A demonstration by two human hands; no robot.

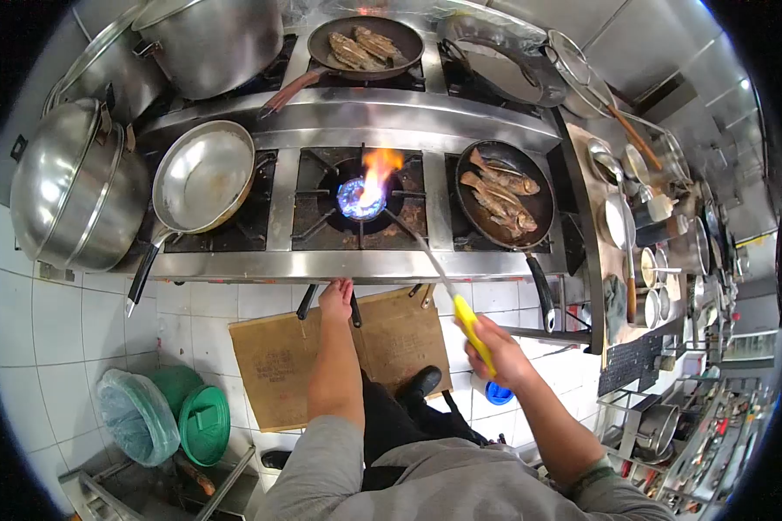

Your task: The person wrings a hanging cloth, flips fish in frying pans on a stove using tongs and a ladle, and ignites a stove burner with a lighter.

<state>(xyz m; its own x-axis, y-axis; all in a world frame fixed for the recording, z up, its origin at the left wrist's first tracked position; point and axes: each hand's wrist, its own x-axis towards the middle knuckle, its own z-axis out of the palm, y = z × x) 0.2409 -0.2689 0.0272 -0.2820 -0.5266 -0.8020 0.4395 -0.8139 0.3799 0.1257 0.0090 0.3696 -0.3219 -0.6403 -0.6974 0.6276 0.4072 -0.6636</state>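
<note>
My right hand [500, 352] is closed around the yellow handle of a long-necked lighter [466, 319]. Its thin metal neck reaches forward to the middle front burner [361, 200], where blue flames burn and a tall orange flame rises. My left hand [336, 298] is at the stove's front edge [356, 265], fingers bent together; what they grip under the edge is hidden. Black handles [306, 301] hang just beside it. Right of the lit burner, a dark frying pan [487, 227] holds fish; left of it stands a bare steel frying pan [202, 178].
Another frying pan [330, 39] with fish sits on a back burner. Large steel pots [208, 48] and a domed steamer [69, 187] crowd the left. Bowls and ladles fill the right-hand counter [613, 295]. Cardboard [278, 373] covers the floor, near a lined bin [135, 417].
</note>
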